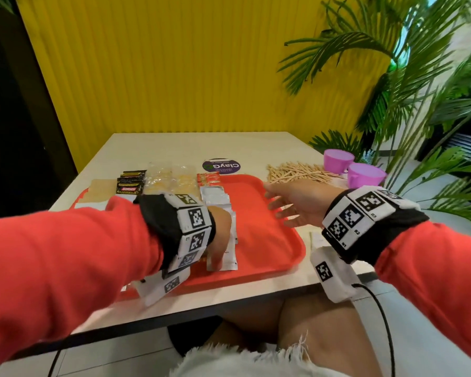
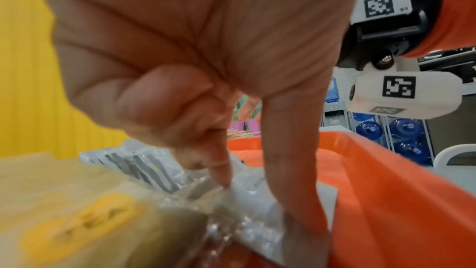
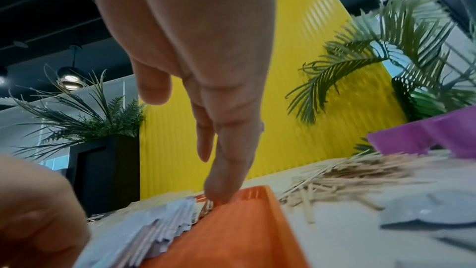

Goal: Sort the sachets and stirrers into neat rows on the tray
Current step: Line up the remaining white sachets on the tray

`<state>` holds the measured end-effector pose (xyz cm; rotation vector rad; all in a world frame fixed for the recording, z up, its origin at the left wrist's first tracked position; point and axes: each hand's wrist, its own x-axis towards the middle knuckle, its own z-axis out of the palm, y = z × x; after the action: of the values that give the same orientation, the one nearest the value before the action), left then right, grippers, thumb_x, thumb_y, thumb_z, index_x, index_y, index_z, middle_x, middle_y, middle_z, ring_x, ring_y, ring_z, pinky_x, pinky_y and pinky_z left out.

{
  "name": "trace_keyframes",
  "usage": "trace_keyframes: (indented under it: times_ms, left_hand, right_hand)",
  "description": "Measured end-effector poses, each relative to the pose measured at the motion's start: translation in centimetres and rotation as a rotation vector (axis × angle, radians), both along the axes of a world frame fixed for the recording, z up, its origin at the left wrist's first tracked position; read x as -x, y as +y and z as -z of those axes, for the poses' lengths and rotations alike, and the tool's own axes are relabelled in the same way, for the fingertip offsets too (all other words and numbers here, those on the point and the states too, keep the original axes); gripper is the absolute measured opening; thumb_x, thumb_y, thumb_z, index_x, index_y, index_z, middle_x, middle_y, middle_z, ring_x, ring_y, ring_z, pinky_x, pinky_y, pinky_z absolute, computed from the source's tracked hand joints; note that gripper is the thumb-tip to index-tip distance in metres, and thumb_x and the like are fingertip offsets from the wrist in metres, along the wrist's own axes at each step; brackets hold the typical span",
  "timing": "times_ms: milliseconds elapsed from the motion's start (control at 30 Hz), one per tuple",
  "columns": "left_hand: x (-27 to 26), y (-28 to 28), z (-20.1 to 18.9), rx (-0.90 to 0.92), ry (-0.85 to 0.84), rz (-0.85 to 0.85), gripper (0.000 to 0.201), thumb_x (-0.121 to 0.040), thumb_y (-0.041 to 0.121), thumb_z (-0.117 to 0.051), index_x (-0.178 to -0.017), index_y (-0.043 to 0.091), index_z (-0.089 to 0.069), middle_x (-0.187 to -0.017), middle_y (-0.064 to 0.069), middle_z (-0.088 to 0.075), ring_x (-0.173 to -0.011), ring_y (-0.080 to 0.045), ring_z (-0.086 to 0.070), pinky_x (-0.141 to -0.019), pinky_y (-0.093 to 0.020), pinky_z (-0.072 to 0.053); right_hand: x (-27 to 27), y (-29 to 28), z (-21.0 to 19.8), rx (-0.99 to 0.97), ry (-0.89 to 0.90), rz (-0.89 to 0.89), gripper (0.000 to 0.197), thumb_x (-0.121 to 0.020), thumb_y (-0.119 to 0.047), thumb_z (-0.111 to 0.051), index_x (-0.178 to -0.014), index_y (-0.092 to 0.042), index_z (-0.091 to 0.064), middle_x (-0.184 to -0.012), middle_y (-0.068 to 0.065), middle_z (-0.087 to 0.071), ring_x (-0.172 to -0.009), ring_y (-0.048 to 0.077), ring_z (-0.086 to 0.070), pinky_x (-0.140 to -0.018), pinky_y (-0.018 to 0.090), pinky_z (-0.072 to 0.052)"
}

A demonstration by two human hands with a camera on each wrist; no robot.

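Observation:
A red tray [image 1: 269,240] lies on the table. Its left half carries rows of black sachets [image 1: 129,182], clear sachets [image 1: 172,180], red sachets [image 1: 208,178] and a long row of white sachets [image 1: 218,200]. My left hand [image 1: 216,257] is at the near end of that row. Its thumb and a bent finger [image 2: 221,172] pinch the nearest white sachet [image 1: 227,263], which lies flat on the tray. My right hand [image 1: 280,205] hovers open over the tray's right rim with its fingers [image 3: 221,180] stretched out and holding nothing. A loose pile of wooden stirrers [image 1: 297,172] lies on the table beyond the rim.
Two purple cups [image 1: 337,159] [image 1: 366,175] stand at the table's right edge behind the stirrers. A loose white sachet [image 1: 314,239] lies on the table under my right wrist. A round purple sticker [image 1: 220,165] is beyond the tray. Palm leaves [image 1: 419,104] overhang the right side.

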<state>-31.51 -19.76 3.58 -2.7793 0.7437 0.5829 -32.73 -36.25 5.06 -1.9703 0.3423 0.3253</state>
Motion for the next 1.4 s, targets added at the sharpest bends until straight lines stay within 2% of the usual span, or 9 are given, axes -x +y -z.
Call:
trace_keyframes:
  times_ms: [167, 300, 500, 667, 767, 867, 933, 1200, 1400]
  left_hand:
    - [0.4, -0.4, 0.2, -0.123, -0.100, 0.005, 0.051, -0.071, 0.043, -0.078, -0.111, 0.015, -0.064, -0.096, 0.002, -0.066, -0.085, -0.013, -0.058, -0.063, -0.022, -0.042]
    - [0.5, -0.5, 0.2, -0.058, -0.139, 0.013, 0.063, -0.072, 0.039, -0.077, -0.122, 0.014, -0.049, -0.116, -0.001, -0.060, -0.105, -0.018, -0.057, -0.074, -0.024, -0.041]
    - [0.3, -0.9, 0.2, -0.050, -0.084, 0.004, 0.065, -0.070, 0.031, -0.080, -0.124, 0.017, -0.048, -0.119, -0.001, -0.058, -0.108, -0.020, -0.055, -0.078, -0.026, -0.043]
    - [-0.2, -0.9, 0.4, -0.049, -0.042, 0.007, 0.051, -0.073, 0.029, -0.078, -0.117, 0.011, -0.060, -0.115, -0.004, -0.065, -0.098, -0.017, -0.060, -0.064, -0.019, -0.041]
    - [-0.2, -0.9, 0.6, -0.050, -0.037, -0.028, 0.050, -0.071, 0.030, -0.080, -0.114, 0.009, -0.063, -0.112, -0.004, -0.067, -0.104, -0.020, -0.062, -0.070, -0.023, -0.041]
    - [-0.3, -0.8, 0.6, -0.023, -0.041, -0.044, 0.054, -0.067, 0.031, -0.082, -0.113, 0.010, -0.060, -0.109, -0.003, -0.066, -0.100, -0.020, -0.061, -0.070, -0.024, -0.042]
    - [-0.4, -0.8, 0.6, -0.001, -0.047, -0.046, 0.060, -0.064, 0.031, -0.084, -0.113, 0.014, -0.054, -0.107, -0.001, -0.062, -0.092, -0.018, -0.057, -0.070, -0.025, -0.042]
    - [-0.7, -0.8, 0.8, -0.024, -0.033, -0.053, 0.059, -0.067, 0.034, -0.082, -0.117, 0.013, -0.060, -0.112, 0.000, -0.064, -0.100, -0.018, -0.060, -0.079, -0.025, -0.047]
    - [-0.7, -0.9, 0.5, -0.033, -0.094, -0.013, 0.046, -0.079, 0.037, -0.071, -0.111, 0.005, -0.063, -0.103, -0.008, -0.065, -0.097, -0.022, -0.061, -0.056, -0.020, -0.035]
  right_hand:
    - [1.4, -3.6, -0.1, 0.742, -0.194, -0.066, 0.028, -0.091, -0.023, -0.057, -0.116, -0.011, -0.060, -0.115, 0.004, -0.061, -0.103, 0.020, -0.056, -0.087, 0.031, -0.044]
    - [2.8, -6.2, 1.0, 1.038, 0.026, -0.149, 0.038, -0.087, -0.025, -0.062, -0.121, -0.009, -0.058, -0.125, 0.007, -0.057, -0.114, 0.022, -0.052, -0.094, 0.029, -0.041]
    - [3.4, -7.1, 3.3, 1.053, 0.104, -0.228, 0.050, -0.081, -0.028, -0.069, -0.126, -0.021, -0.051, -0.127, 0.000, -0.053, -0.115, 0.019, -0.049, -0.093, 0.027, -0.038]
    - [3.3, -7.3, 3.4, 1.039, 0.099, -0.280, 0.043, -0.079, -0.027, -0.071, -0.117, -0.016, -0.054, -0.111, 0.000, -0.057, -0.094, 0.016, -0.049, -0.081, 0.024, -0.040]
    - [3.4, -7.3, 3.7, 1.044, 0.034, -0.283, 0.037, -0.080, -0.024, -0.070, -0.112, -0.014, -0.056, -0.104, 0.000, -0.057, -0.090, 0.016, -0.048, -0.079, 0.025, -0.039]
    - [3.5, -7.7, 3.8, 0.964, -0.067, -0.236, 0.011, -0.081, -0.018, -0.066, -0.084, -0.018, -0.055, -0.086, -0.002, -0.056, -0.084, 0.017, -0.049, -0.070, 0.022, -0.036]
    - [3.6, -8.0, 3.5, 0.839, -0.107, -0.156, 0.019, -0.083, -0.013, -0.062, -0.070, -0.019, -0.049, -0.074, -0.003, -0.053, -0.077, 0.018, -0.050, -0.059, 0.022, -0.034]
    - [4.8, -6.5, 1.9, 0.350, -0.416, 0.132, 0.010, -0.086, -0.013, -0.058, -0.083, -0.004, -0.061, -0.072, 0.010, -0.052, -0.064, 0.017, -0.045, -0.063, 0.029, -0.038]
    - [6.1, -3.1, 3.1, -0.214, -0.494, 0.256, 0.017, -0.085, -0.002, -0.054, -0.078, -0.011, -0.067, -0.067, 0.000, -0.052, -0.059, 0.012, -0.037, -0.054, 0.024, -0.031]
